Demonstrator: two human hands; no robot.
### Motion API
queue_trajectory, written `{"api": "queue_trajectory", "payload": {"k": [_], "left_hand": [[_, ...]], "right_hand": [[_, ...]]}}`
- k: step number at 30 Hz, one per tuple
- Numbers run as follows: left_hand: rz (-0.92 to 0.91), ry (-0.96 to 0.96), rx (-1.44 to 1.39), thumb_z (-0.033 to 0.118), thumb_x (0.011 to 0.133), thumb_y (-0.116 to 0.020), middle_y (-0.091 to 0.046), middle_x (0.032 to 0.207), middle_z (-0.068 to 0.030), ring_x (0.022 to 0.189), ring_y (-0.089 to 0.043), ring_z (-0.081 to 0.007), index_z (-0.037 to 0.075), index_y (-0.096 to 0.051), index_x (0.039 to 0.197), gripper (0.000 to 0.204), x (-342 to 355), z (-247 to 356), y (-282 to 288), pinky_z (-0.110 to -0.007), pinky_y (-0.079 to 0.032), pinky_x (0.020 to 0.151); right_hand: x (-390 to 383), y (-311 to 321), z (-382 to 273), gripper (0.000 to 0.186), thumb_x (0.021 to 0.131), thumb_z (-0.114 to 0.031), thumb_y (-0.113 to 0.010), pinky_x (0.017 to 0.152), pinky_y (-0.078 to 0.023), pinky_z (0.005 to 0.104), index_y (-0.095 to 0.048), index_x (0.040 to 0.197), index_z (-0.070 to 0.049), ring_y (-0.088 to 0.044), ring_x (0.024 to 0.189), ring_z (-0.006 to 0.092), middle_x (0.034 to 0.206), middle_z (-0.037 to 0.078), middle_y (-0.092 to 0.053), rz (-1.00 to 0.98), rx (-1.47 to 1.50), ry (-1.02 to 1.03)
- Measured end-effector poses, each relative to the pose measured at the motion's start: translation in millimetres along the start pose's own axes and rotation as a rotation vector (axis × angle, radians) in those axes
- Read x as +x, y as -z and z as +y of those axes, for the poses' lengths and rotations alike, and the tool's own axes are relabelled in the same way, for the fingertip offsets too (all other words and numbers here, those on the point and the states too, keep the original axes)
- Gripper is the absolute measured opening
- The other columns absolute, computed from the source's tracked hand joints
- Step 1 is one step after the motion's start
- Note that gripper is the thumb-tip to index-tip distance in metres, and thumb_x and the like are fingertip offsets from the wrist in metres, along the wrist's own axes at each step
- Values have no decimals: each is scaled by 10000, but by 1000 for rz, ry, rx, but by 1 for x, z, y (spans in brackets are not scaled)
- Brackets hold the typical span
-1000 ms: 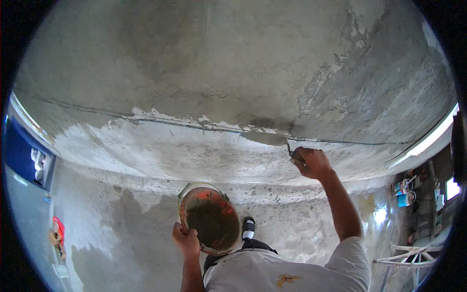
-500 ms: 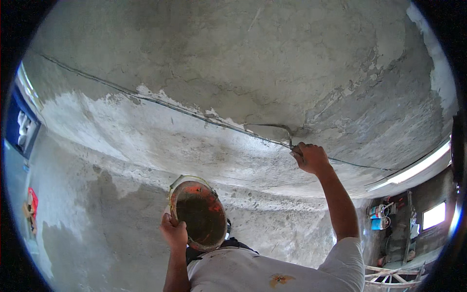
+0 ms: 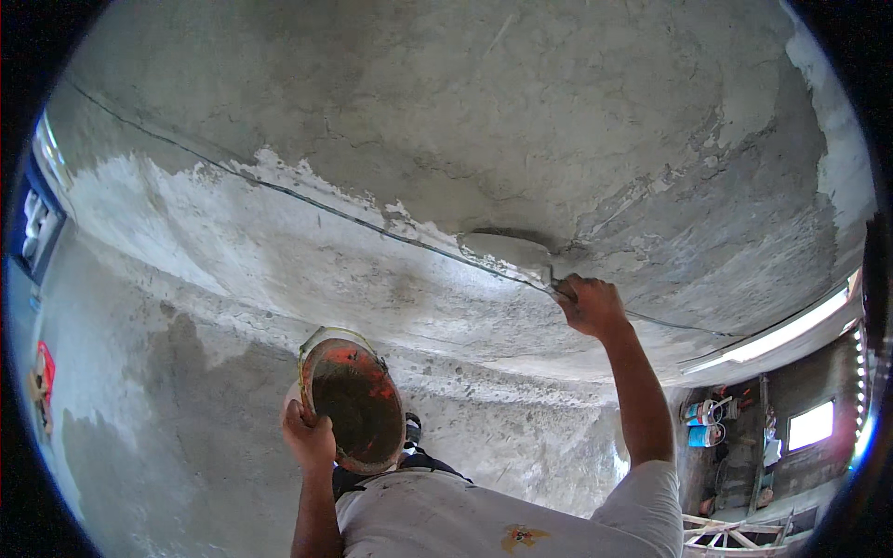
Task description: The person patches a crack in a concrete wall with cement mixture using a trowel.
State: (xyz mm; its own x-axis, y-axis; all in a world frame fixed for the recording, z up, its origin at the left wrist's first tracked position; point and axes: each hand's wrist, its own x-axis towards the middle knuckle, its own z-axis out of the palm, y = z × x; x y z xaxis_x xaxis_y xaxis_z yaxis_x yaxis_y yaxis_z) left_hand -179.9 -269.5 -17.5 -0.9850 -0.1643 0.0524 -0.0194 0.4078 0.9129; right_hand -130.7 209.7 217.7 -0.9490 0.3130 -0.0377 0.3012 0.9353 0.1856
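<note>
My right hand (image 3: 593,307) is closed round the handle of a trowel (image 3: 509,245), whose flat blade lies on the rough grey plastered wall (image 3: 446,112), just above a thin dark line (image 3: 326,206) running across it. Whiter, patchy plaster (image 3: 205,214) borders that line. Lower down, my left hand (image 3: 310,432) grips the rim of a round, stained bucket (image 3: 358,409), red-smeared inside with a dark grey-brown interior. The bucket is tilted toward the camera, and part of a sandal (image 3: 412,426) shows behind it.
Grey, blotched floor (image 3: 205,437) lies below. At the right stand blue-and-white buckets (image 3: 707,433), a small bright window (image 3: 809,425) and a pale metal frame (image 3: 735,532). At the far left are a blue-framed opening (image 3: 35,232) and a red object (image 3: 45,367).
The view has tilted, so the wall line now slopes down to the right. My left hand and bucket appear farther left; the trowel blade stays on the wall near the same spot.
</note>
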Motion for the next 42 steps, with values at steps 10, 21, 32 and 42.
{"api": "queue_trajectory", "payload": {"k": [10,21,32,42], "left_hand": [[-36,108,-139,-76,628,-597,-273,637,-31,568,-288,-168,72,-293,702,346,-7,9,5,-373,-259,532],[-75,90,-19,-49,598,-611,-285,694,-7,637,-280,-160,95,-293,739,377,-9,4,-11,-341,-290,573],[-26,60,-38,-16,613,-595,-290,669,-4,626,-304,-172,90,-321,729,316,-12,17,2,-342,-275,574],[-22,68,-44,-53,621,-590,-296,700,-20,641,-286,-181,92,-318,745,333,-13,28,3,-336,-294,571]], "right_hand": [[-27,-38,63,305,921,-371,-663,779,-563,535,-678,1041,-91,-721,877,379,906,174,-739,-46,17,-105],[22,-8,13,324,904,-384,-672,793,-563,520,-662,1018,-81,-710,889,398,904,198,-724,40,-87,-5],[-26,-21,31,314,918,-404,-680,761,-571,526,-670,984,-97,-710,861,399,883,168,-729,100,252,-58],[15,-67,44,308,882,-359,-687,801,-541,576,-622,1047,-107,-696,874,428,907,174,-725,53,24,-27]]}}
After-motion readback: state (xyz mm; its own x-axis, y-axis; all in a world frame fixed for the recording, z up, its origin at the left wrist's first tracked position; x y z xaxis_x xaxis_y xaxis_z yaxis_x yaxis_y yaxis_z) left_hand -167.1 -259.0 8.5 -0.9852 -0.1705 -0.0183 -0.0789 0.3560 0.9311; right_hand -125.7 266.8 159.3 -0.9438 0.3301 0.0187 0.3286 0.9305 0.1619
